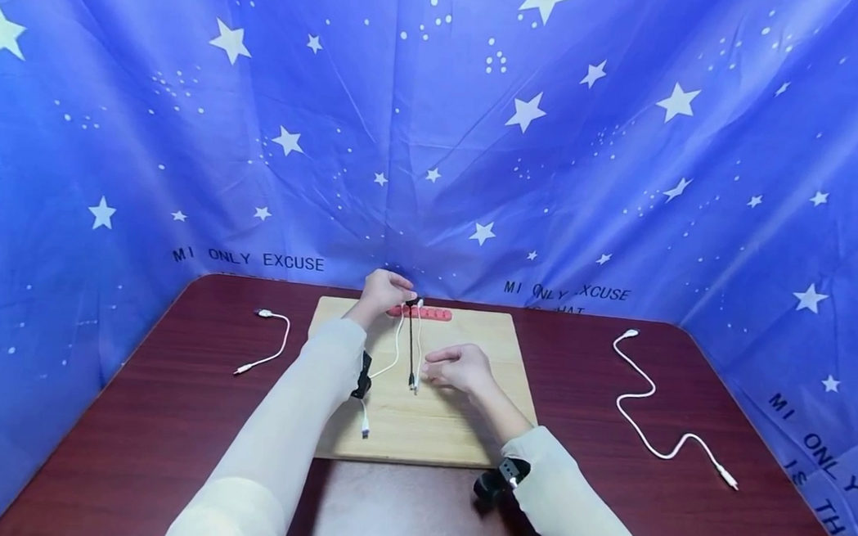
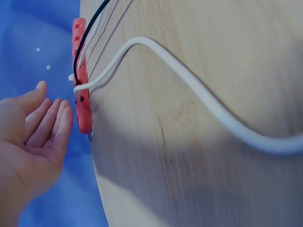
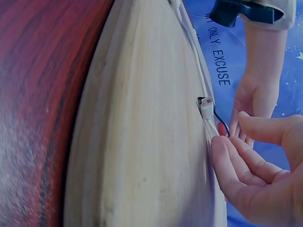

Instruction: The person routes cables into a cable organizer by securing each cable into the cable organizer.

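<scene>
A red cable organizer strip [image 1: 437, 314] lies along the far edge of a light wooden board [image 1: 456, 434]. A black cable [image 1: 411, 341] and two white cables run from it toward the near side; one white cable [image 2: 189, 82] curves widely across the board in the left wrist view. My left hand [image 1: 385, 291] is beside the strip at the far edge, fingers loosely bent, holding nothing in the left wrist view. My right hand [image 3: 260, 182] is beside the cables' near ends, thumb apart from the fingers. A white USB plug [image 3: 207, 109] shows just beyond its fingertips.
The board sits on a dark red table [image 1: 169, 416]. A short white cable [image 1: 286, 337] lies to the left of the board, and a longer wavy white cable [image 1: 650, 388] to the right. A blue star-patterned curtain [image 1: 437, 137] hangs behind the table.
</scene>
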A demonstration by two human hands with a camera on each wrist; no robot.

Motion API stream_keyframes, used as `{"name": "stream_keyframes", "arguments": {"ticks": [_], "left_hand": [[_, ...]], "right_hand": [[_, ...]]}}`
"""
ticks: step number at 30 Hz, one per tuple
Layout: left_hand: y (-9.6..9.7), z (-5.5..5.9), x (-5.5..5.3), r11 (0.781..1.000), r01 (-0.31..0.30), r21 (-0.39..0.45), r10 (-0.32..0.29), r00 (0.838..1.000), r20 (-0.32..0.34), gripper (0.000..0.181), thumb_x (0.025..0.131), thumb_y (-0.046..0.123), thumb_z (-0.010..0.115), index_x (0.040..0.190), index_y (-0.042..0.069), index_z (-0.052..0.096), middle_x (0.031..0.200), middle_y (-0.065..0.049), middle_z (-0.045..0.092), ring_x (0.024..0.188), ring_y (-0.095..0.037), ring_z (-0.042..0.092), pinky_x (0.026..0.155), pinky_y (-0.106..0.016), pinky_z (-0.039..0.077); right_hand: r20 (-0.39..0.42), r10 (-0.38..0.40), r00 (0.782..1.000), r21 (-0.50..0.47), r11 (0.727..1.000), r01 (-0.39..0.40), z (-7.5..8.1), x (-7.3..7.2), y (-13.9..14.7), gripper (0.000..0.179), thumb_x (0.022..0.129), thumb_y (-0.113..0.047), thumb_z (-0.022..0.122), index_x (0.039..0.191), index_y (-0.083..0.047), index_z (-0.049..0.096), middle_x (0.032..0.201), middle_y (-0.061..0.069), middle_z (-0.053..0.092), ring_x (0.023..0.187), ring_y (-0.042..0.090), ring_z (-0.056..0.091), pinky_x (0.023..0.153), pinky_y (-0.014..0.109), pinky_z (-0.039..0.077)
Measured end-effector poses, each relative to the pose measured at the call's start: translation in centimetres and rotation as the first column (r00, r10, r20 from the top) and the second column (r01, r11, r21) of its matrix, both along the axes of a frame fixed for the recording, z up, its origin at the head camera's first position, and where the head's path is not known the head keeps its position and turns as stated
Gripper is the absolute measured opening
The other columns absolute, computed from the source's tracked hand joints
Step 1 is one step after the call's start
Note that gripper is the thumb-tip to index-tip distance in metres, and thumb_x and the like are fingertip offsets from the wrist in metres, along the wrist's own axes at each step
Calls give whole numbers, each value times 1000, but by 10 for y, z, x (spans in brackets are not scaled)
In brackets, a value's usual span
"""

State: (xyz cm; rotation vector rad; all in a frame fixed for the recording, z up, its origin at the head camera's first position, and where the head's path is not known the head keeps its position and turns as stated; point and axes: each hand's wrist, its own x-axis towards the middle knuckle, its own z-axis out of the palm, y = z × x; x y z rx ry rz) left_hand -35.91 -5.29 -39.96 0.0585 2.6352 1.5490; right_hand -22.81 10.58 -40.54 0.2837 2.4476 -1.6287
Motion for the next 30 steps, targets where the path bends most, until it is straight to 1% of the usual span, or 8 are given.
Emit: {"name": "stream_keyframes", "arguments": {"ticks": [2, 6, 9, 12, 16, 22, 25, 30], "left_hand": [[-2, -1, 2, 1000, 3, -7, -3, 1000, 7, 27, 83, 17, 75, 107, 6, 72, 104, -14, 74, 87, -22, 70, 74, -26, 58], [-9, -3, 7, 1000, 17, -18, -17, 1000, 8, 31, 85, 19, 73, 112, 5, 70, 112, -14, 72, 100, -26, 68, 94, -31, 53], [-15, -3, 10, 1000, 13, -6, -13, 1000, 14, 33, 86, 20, 71, 115, 4, 68, 118, -15, 69, 106, -28, 65, 101, -34, 50], [-22, -3, 13, 1000, -2, 17, 2, 999, 32, 33, 88, 20, 69, 116, 3, 67, 120, -16, 67, 102, -26, 65, 96, -34, 53], [-31, -3, 19, 996, -30, 81, 24, 997, 76, 33, 89, 18, 68, 117, 1, 66, 117, -19, 68, 95, -25, 67, 87, -33, 58], [-43, -3, 30, 987, -54, 151, 35, 991, 127, 35, 90, 16, 67, 120, -2, 63, 118, -21, 67, 105, -29, 67, 89, -31, 58], [-48, -3, 34, 984, -55, 168, 32, 990, 138, 35, 90, 15, 66, 120, -1, 62, 119, -22, 66, 108, -31, 66, 91, -32, 57], [-57, -5, 43, 985, -75, 154, 59, 992, 109, 31, 91, 14, 65, 117, -2, 64, 115, -22, 68, 104, -30, 68, 86, -30, 59]], "right_hand": [[0, 9, 1000, -14, 1000, -9, 0, 1, 0, 28, 76, -6, 78, 103, 1, 72, 94, 18, 75, 71, 19, 73, 69, 29, 61], [-4, 14, 1000, -41, 999, -14, 0, 1, -1, 31, 78, -4, 76, 108, 1, 70, 102, 20, 73, 79, 21, 73, 77, 29, 61], [-12, 21, 1000, -71, 997, -21, 1, 1, -3, 32, 80, -3, 73, 110, 2, 68, 106, 22, 71, 82, 22, 73, 79, 30, 61], [-20, 37, 999, -94, 995, -39, 3, 1, -7, 32, 81, -3, 72, 113, 3, 67, 108, 23, 70, 83, 23, 73, 80, 32, 61], [-26, 63, 998, -98, 993, -65, 4, 2, -10, 32, 83, -4, 72, 113, 2, 67, 109, 22, 70, 81, 21, 73, 79, 32, 61], [-30, 86, 996, -106, 990, -89, 4, 5, -14, 32, 83, -5, 71, 114, 1, 67, 109, 21, 71, 80, 18, 72, 79, 32, 61], [-33, 89, 995, -105, 990, -92, 3, 6, -16, 32, 83, -5, 71, 114, 1, 67, 108, 20, 71, 77, 17, 71, 78, 32, 61], [-59, 96, 994, -114, 988, -103, 5, 11, -23, 29, 84, -5, 71, 112, 2, 68, 104, 21, 72, 75, 17, 71, 76, 31, 61]]}}
